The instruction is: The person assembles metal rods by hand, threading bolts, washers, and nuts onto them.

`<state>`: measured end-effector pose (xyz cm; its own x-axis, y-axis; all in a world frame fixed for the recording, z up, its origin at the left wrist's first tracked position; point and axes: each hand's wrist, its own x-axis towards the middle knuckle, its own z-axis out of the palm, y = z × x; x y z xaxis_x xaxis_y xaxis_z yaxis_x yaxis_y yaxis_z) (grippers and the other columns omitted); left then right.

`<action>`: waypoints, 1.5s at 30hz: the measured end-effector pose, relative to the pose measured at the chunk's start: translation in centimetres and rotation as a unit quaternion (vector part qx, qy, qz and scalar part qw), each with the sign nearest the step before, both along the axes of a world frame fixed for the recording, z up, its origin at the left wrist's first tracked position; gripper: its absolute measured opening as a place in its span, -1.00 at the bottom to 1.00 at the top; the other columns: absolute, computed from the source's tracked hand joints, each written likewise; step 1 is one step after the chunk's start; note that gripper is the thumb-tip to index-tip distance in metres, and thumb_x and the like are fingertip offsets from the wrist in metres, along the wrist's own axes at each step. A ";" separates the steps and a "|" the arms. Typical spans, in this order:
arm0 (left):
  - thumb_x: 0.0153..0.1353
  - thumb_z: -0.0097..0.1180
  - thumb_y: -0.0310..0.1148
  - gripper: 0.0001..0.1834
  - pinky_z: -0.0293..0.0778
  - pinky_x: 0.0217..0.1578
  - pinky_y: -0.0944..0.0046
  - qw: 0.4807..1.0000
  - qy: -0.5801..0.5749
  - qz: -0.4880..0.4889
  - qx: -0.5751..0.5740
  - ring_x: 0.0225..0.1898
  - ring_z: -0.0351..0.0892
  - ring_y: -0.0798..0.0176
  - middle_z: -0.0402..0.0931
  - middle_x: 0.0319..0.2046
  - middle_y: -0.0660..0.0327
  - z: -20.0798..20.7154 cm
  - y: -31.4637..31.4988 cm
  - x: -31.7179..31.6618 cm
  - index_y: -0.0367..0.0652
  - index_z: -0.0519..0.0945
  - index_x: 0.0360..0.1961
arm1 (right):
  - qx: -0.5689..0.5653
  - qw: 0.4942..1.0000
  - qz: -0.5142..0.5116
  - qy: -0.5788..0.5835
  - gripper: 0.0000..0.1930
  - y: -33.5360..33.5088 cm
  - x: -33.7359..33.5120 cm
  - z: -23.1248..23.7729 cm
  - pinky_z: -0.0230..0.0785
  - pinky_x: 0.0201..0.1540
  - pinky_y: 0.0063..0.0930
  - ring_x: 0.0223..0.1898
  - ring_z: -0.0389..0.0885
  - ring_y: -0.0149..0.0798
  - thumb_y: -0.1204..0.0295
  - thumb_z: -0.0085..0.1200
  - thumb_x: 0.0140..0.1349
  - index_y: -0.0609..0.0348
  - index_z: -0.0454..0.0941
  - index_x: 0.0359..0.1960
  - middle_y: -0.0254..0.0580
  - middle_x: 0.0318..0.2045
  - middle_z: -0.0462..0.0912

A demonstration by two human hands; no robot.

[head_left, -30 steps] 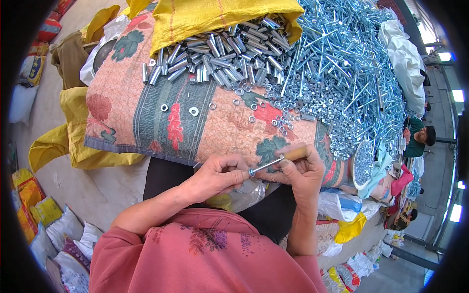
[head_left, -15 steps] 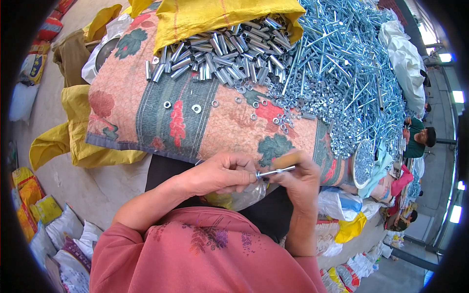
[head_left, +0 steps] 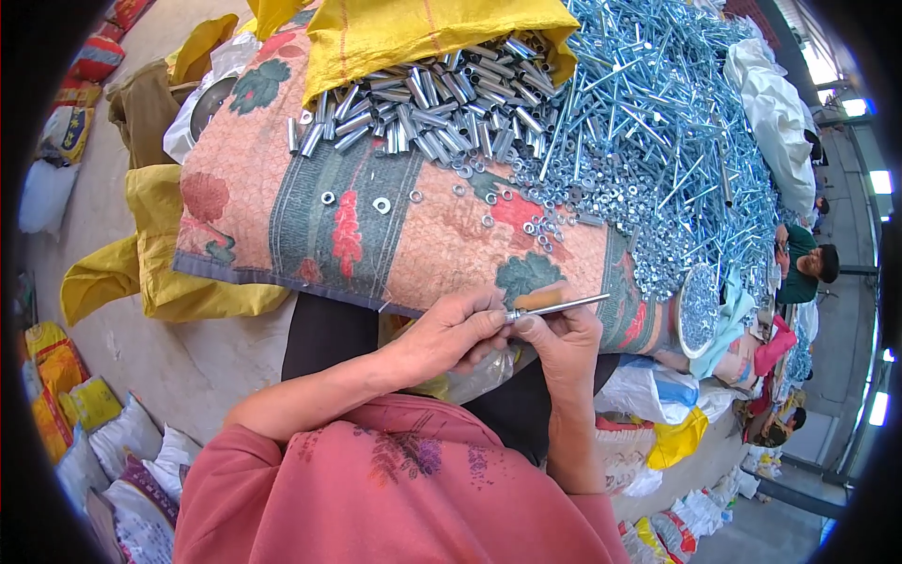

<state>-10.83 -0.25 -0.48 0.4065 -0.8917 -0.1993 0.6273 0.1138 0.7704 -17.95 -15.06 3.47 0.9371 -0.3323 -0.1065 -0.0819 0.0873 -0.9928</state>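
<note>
Both of my hands meet over my lap at the near edge of the cloth. My left hand (head_left: 456, 331) pinches the left end of a long, thin metal bolt (head_left: 581, 303), where small ring-like hardware seems to sit; fingers partly hide it. My right hand (head_left: 564, 338) closes round the bolt just beside, thumb in front, and one of its fingers wears a tan covering (head_left: 541, 299). The bolt's bare end sticks out to the right past the right fingers, tilted slightly up.
Ahead on the patterned cloth (head_left: 432, 235) lie metal sleeves (head_left: 442, 103) under a yellow sack (head_left: 432, 38), loose washers (head_left: 381, 205), nuts, and a heap of long bolts (head_left: 658, 113). A white-rimmed bowl of small hardware (head_left: 698, 315) stands right. Another person (head_left: 801, 265) sits beyond.
My right hand has moved left and slightly down, closer to the left hand. The bolt now reaches farther right, beyond the right fingers. The left hand still pinches its left end.
</note>
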 end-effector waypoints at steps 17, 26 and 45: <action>0.35 -0.24 -0.29 -0.79 0.14 -0.75 0.50 0.999 -0.050 -0.011 0.010 -0.75 0.23 0.52 0.42 -0.51 0.26 0.4 0.1 -0.2 -0.23 0.34 -0.28 | 0.001 0.998 0.056 0.019 -0.47 -3.1 -1.7 -0.9 0.44 -0.16 -0.54 -0.26 0.58 -0.34 0.28 0.05 0.21 0.42 0.23 0.09 -0.02 -0.24 0.59; 0.37 -0.28 -0.26 -0.77 0.09 -0.80 0.53 1.000 -0.004 0.006 0.024 -0.77 0.21 0.52 0.41 -0.45 0.24 -0.4 0.3 0.3 -0.22 0.31 -0.27 | -0.074 0.996 0.039 0.021 -0.49 -3.5 -1.5 -1.0 0.47 -0.20 -0.53 -0.31 0.61 -0.32 0.21 -0.09 0.29 0.51 0.27 0.02 -0.05 -0.38 0.62; 0.37 -0.29 -0.27 -0.77 0.03 -0.87 0.51 0.994 0.097 -0.054 0.013 -0.77 0.18 0.54 0.39 -0.46 0.21 0.1 0.3 0.6 -0.19 0.30 -0.33 | 0.006 0.996 0.082 0.018 -0.78 -2.3 -1.0 -0.9 0.36 -0.26 -0.61 -0.32 0.49 -0.42 0.51 0.15 0.10 0.35 0.51 -0.23 -0.23 -0.28 0.49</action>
